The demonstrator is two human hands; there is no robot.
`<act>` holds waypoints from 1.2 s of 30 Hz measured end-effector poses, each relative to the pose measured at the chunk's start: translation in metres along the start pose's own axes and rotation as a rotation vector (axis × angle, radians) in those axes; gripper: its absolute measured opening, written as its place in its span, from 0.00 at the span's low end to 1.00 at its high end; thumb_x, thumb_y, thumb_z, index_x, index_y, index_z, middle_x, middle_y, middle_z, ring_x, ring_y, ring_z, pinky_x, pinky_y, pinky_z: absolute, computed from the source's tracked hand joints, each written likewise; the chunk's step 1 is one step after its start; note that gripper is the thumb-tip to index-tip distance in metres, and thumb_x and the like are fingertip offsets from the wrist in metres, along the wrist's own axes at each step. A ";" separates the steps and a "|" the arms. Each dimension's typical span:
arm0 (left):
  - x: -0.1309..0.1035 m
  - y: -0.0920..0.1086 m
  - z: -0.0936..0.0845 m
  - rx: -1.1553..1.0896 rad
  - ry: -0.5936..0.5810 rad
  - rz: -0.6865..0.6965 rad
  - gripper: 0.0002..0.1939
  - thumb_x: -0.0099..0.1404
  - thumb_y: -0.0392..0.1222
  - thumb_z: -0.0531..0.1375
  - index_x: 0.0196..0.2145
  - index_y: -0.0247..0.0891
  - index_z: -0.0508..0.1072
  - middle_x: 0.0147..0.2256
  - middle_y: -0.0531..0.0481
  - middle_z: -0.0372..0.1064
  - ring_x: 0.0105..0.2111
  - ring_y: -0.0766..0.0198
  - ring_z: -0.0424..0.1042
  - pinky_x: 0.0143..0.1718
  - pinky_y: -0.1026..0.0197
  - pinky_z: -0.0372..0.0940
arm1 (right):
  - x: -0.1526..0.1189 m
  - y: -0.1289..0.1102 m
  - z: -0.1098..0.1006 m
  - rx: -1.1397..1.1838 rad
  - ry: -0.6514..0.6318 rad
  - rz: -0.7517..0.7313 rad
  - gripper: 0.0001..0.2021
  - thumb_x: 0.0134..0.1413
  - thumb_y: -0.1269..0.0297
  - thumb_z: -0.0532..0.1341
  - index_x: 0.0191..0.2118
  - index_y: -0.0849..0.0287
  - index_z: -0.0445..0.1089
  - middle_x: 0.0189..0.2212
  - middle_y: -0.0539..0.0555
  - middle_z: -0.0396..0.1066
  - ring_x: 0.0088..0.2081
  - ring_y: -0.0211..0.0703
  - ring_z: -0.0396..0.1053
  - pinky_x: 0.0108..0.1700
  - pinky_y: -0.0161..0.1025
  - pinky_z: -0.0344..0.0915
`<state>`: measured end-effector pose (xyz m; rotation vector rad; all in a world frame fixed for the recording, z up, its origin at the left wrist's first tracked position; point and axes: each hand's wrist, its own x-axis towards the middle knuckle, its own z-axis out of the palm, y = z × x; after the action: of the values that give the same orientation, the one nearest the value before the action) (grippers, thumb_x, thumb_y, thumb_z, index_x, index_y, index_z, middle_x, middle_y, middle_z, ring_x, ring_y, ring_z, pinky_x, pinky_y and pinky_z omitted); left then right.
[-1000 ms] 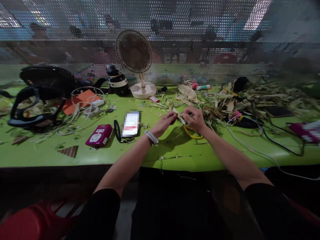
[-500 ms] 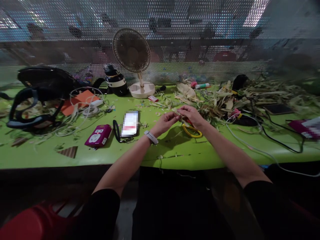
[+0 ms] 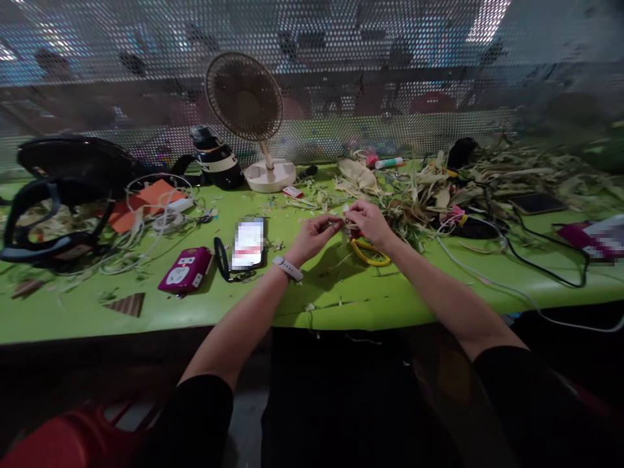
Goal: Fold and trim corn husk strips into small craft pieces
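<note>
My left hand [image 3: 314,238], with a pale watch band [image 3: 287,268] at its wrist, has thumb and fingers drawn together in a pinch above the green table. Fingertip to fingertip with it, my right hand [image 3: 369,224] is also closed in a pinch. Something small and pale shows at the right fingertips, too small to name. Just under my right hand lies a pair of scissors with yellow handles [image 3: 371,255], its blades mostly hidden. Dry corn husks [image 3: 358,174] lie beyond the hands, with more strips heaped to the right.
A phone [image 3: 247,247] and a purple box [image 3: 186,270] lie left. Behind them stand a fan [image 3: 269,175] and a dark bottle [image 3: 220,166]. Cables [image 3: 524,296] cross the right side. A perforated screen [image 3: 341,97] closes off the back; a red stool [image 3: 63,439] is below left.
The view has shifted slightly, so the tabletop things sit a little further left. Both hands stay close together, and the right fingertips have lifted a little, with a pale bit showing there.
</note>
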<state>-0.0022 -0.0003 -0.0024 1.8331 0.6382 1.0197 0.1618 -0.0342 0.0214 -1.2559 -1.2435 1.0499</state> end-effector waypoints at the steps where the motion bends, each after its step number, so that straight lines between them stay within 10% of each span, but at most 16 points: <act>1: 0.000 -0.001 0.000 -0.007 0.000 -0.007 0.18 0.59 0.55 0.64 0.36 0.36 0.78 0.24 0.53 0.67 0.23 0.70 0.57 0.26 0.64 0.53 | -0.001 -0.001 0.000 0.003 -0.003 0.011 0.12 0.50 0.59 0.63 0.25 0.55 0.59 0.16 0.43 0.60 0.16 0.34 0.59 0.19 0.34 0.60; 7: -0.001 0.002 -0.001 0.003 -0.039 -0.072 0.15 0.57 0.51 0.66 0.33 0.36 0.79 0.21 0.53 0.66 0.22 0.70 0.58 0.26 0.64 0.53 | 0.004 0.001 -0.003 -0.184 -0.080 -0.027 0.24 0.51 0.43 0.62 0.20 0.56 0.56 0.15 0.44 0.52 0.19 0.32 0.49 0.21 0.34 0.48; 16: -0.001 0.008 -0.002 -0.126 -0.001 -0.196 0.13 0.51 0.50 0.68 0.29 0.36 0.79 0.31 0.48 0.77 0.33 0.64 0.71 0.40 0.60 0.65 | 0.003 0.017 0.009 -0.372 0.227 -0.393 0.29 0.56 0.34 0.52 0.21 0.55 0.52 0.18 0.46 0.53 0.23 0.35 0.50 0.28 0.37 0.50; 24: -0.004 0.006 0.009 -0.191 0.017 -0.294 0.21 0.51 0.59 0.67 0.27 0.36 0.77 0.18 0.57 0.61 0.21 0.73 0.52 0.24 0.66 0.50 | 0.006 0.017 0.005 -0.372 0.196 -0.413 0.31 0.54 0.30 0.50 0.22 0.55 0.52 0.18 0.46 0.54 0.23 0.36 0.52 0.28 0.37 0.51; 36: -0.006 0.008 0.010 -0.234 -0.075 -0.298 0.21 0.48 0.58 0.70 0.23 0.36 0.77 0.19 0.54 0.65 0.21 0.73 0.57 0.24 0.66 0.52 | 0.005 0.017 0.000 -0.479 0.235 -0.385 0.27 0.60 0.35 0.49 0.30 0.55 0.64 0.25 0.52 0.67 0.30 0.43 0.63 0.34 0.37 0.56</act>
<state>0.0029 -0.0132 0.0004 1.5128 0.6915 0.7877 0.1639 -0.0279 0.0049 -1.3715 -1.5235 0.3232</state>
